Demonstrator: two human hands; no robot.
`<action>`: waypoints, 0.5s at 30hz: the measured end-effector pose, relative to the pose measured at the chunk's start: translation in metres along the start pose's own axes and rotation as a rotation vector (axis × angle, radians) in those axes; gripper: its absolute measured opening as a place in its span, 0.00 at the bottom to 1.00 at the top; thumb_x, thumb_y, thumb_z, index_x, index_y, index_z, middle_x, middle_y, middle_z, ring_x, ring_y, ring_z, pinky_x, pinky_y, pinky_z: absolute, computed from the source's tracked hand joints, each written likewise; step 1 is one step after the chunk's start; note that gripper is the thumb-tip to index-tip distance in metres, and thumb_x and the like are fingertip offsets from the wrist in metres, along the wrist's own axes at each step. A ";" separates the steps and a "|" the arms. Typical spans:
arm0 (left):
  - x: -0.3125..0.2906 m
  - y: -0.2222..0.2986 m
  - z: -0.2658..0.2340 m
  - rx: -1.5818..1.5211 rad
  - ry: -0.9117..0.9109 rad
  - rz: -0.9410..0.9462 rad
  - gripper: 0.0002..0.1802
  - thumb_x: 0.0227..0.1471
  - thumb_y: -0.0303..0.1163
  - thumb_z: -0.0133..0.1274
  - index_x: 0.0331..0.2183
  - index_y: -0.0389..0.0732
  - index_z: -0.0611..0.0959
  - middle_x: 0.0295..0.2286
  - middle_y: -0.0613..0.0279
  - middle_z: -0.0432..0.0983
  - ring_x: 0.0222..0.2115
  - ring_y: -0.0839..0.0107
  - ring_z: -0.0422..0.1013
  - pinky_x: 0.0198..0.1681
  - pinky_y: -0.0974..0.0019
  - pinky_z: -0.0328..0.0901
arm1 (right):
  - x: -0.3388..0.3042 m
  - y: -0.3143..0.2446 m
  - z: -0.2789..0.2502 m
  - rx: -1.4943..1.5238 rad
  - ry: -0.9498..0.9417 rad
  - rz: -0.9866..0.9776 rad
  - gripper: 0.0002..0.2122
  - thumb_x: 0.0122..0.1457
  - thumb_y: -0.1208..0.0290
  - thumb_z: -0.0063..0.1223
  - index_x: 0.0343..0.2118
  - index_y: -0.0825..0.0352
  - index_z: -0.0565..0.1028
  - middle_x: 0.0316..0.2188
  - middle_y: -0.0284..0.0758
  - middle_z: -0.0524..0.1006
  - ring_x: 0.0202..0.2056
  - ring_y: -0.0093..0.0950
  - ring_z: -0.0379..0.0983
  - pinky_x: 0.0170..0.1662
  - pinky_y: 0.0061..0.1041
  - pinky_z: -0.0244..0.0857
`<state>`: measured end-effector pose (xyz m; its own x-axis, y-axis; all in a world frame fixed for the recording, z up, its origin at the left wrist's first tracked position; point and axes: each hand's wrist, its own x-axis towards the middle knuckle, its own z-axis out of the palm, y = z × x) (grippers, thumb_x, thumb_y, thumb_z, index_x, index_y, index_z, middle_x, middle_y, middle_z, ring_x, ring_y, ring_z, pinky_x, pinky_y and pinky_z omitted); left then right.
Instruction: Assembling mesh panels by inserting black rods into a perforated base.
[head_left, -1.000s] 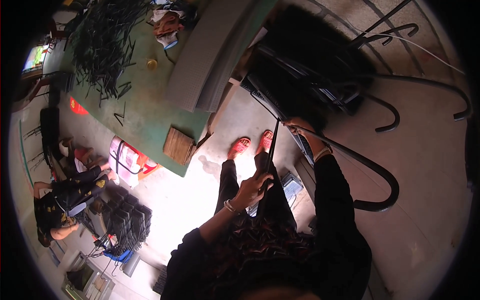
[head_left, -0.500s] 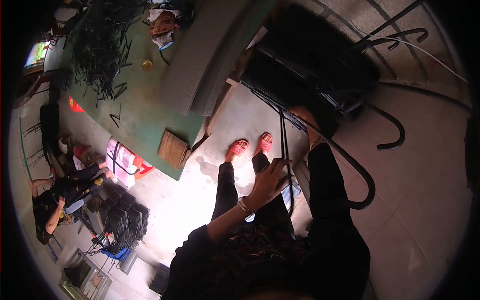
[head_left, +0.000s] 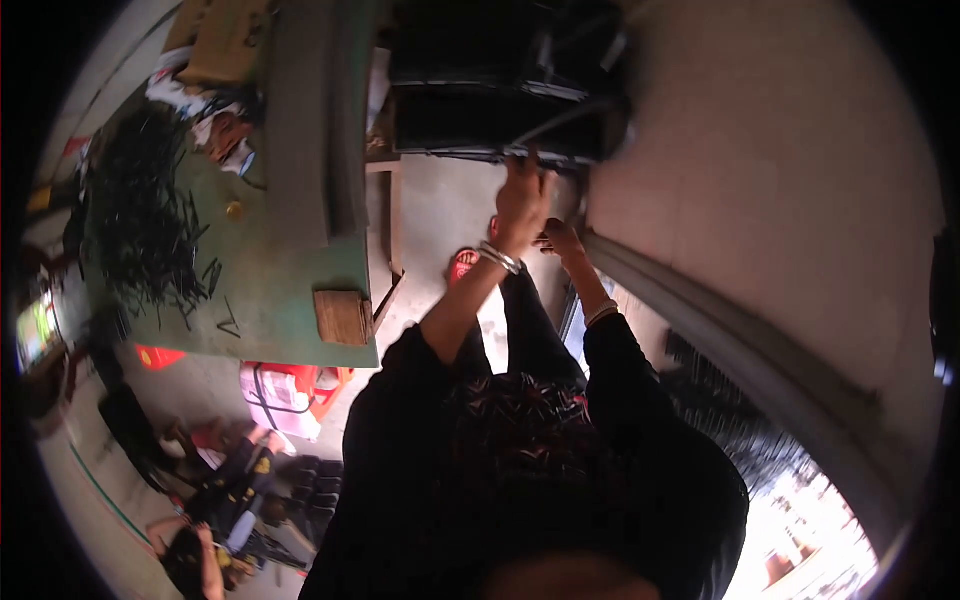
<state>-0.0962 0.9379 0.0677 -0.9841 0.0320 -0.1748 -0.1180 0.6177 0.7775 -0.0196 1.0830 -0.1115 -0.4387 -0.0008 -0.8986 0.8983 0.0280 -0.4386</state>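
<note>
My left hand reaches up to the near edge of a dark stack of black panels; its fingers are stretched out and slightly blurred, with the tips at that edge. Just below and to the right is my right hand, turned inward with its fingers loosely bent and apart; I see nothing in it. A thin dark bar slants over the stack above my left hand. Motion blur hides the finer detail of the panels.
Left of the stack stands a green table with a heap of black strips, grey perforated sheets and a brown wooden block. Another person sits at the lower left. A grey beam runs along the right.
The view has swung, shifting the table left and the stack to upper middle. My left hand has left the thin black rods and reached the stack; my right hand has drawn back from it.
</note>
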 end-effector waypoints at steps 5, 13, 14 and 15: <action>-0.009 -0.035 0.007 -0.081 0.154 0.347 0.42 0.55 0.41 0.51 0.63 0.40 0.50 0.49 0.45 0.65 0.44 0.55 0.69 0.46 0.58 0.65 | -0.103 0.129 -0.011 0.056 0.115 -0.072 0.14 0.62 0.62 0.44 0.46 0.63 0.74 0.31 0.36 0.78 0.26 0.24 0.77 0.25 0.19 0.66; -0.150 -0.212 -0.040 -0.014 -0.459 -0.129 0.24 0.54 0.42 0.51 0.47 0.35 0.77 0.37 0.51 0.77 0.33 0.61 0.74 0.39 0.62 0.68 | -0.255 0.332 -0.039 0.692 0.596 0.143 0.27 0.60 0.50 0.46 0.55 0.65 0.62 0.42 0.48 0.74 0.33 0.40 0.79 0.34 0.38 0.75; -0.169 -0.205 -0.049 -0.042 -0.539 -0.247 0.23 0.54 0.41 0.51 0.46 0.35 0.77 0.34 0.55 0.79 0.29 0.65 0.75 0.32 0.65 0.70 | -0.266 0.371 -0.056 0.775 0.725 0.158 0.33 0.59 0.48 0.49 0.58 0.67 0.56 0.44 0.52 0.71 0.34 0.42 0.78 0.31 0.39 0.75; -0.184 -0.222 -0.062 -0.069 -0.514 -0.261 0.22 0.55 0.41 0.50 0.45 0.35 0.78 0.32 0.58 0.78 0.25 0.69 0.75 0.28 0.68 0.69 | -0.280 0.388 -0.063 0.868 0.903 0.096 0.36 0.57 0.49 0.52 0.58 0.70 0.55 0.44 0.53 0.70 0.34 0.42 0.77 0.28 0.38 0.75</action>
<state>0.1031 0.7463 -0.0351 -0.7322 0.2741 -0.6235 -0.3733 0.6041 0.7040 0.4499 1.1569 -0.0287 0.0764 0.6580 -0.7491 0.4978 -0.6761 -0.5432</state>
